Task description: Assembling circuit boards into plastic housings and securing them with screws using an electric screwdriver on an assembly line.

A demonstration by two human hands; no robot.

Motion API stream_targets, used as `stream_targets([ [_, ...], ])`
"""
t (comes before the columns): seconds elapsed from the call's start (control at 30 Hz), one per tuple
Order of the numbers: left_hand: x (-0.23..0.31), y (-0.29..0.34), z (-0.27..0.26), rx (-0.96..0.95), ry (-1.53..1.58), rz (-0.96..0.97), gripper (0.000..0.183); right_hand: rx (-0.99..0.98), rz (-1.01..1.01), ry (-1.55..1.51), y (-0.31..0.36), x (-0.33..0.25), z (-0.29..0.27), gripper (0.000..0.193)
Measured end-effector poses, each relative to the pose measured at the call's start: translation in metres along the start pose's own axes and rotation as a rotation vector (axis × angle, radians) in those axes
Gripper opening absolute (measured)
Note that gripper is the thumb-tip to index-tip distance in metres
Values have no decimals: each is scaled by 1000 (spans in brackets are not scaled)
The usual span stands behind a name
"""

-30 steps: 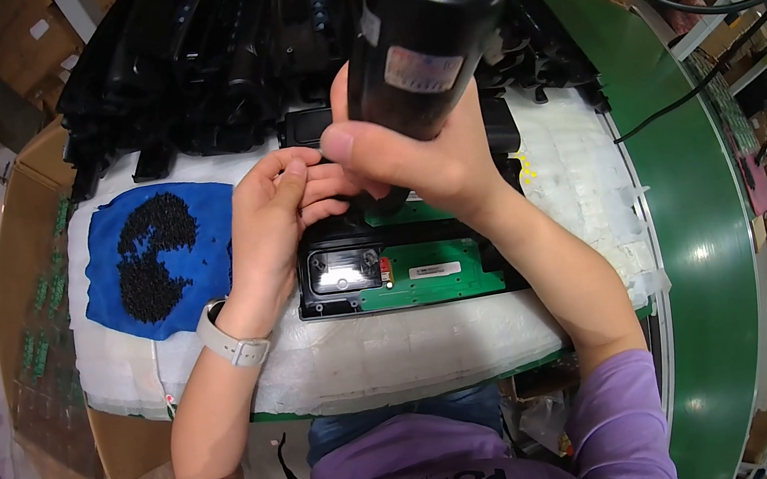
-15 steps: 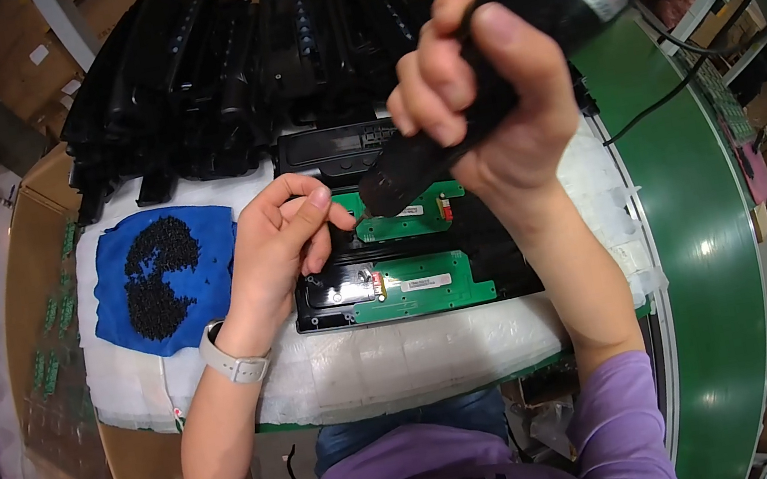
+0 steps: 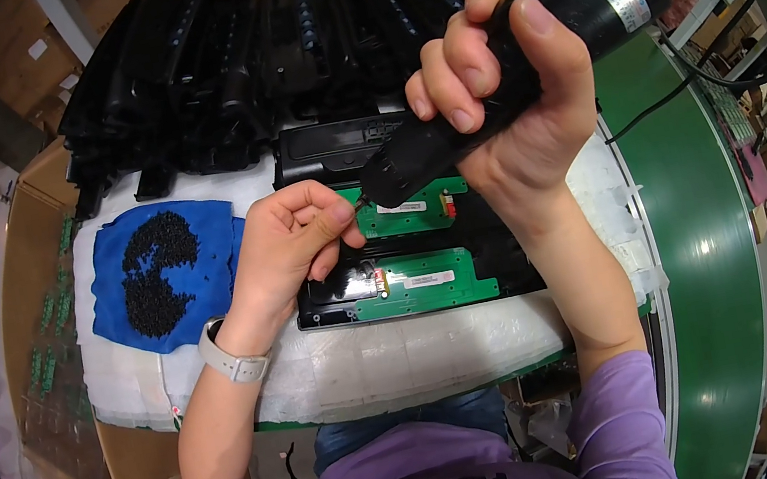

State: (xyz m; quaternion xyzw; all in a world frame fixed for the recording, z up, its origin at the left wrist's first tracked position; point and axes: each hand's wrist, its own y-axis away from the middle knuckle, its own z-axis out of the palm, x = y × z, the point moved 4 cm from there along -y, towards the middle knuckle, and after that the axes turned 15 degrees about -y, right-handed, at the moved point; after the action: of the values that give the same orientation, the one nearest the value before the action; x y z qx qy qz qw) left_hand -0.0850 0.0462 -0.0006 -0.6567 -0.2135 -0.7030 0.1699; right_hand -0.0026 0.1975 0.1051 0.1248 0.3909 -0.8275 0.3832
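Note:
My right hand [image 3: 520,85] grips a black corded electric screwdriver [image 3: 444,118], tilted so its tip points down and left. That tip meets the pinched fingertips of my left hand [image 3: 296,234]; whatever they hold, likely very small, I cannot make out. Both are over the left end of a green circuit board [image 3: 413,206] set in a black plastic housing [image 3: 490,211]. Nearer to me, a second green circuit board [image 3: 431,280] lies in another black housing [image 3: 332,294]. To the left, small black screws [image 3: 161,302] are heaped on a blue cloth [image 3: 112,285].
Many black plastic housings [image 3: 204,77] are piled along the back of the white-covered table [image 3: 403,358]. A cardboard box [image 3: 38,206] stands at the left. On the right run a green surface [image 3: 701,288] and the screwdriver's black cable [image 3: 651,108].
The screwdriver and my right hand have shifted right, and the tip is lifted slightly from the board. My left hand has moved a little right, its fingertips now pinched at the tip.

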Motion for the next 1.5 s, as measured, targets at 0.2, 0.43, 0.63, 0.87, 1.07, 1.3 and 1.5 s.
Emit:
stream_targets([
  [0.2,0,-1,-1,5,-67,-19,14,-35,-1,6,0,1,-2,29],
  [0.43,-1,-2,-1,-10,-83,-11,15,-50,-17,9,1,0,-1,30],
  [0.63,-2,-1,1,-38,-62,-7,17,-37,-10,-14,1,-1,1,30],
  [0.87,-1,1,5,-95,-80,13,21,42,29,-150,-3,-2,0,24],
  [1.07,6,4,5,-79,-91,61,23,164,82,-241,-6,0,-8,21],
  [1.3,-1,0,-1,6,-4,21,28,140,-34,-136,0,4,4,22],
  [1.5,-2,3,3,12,34,37,28,71,-1,-68,0,6,9,23],
])
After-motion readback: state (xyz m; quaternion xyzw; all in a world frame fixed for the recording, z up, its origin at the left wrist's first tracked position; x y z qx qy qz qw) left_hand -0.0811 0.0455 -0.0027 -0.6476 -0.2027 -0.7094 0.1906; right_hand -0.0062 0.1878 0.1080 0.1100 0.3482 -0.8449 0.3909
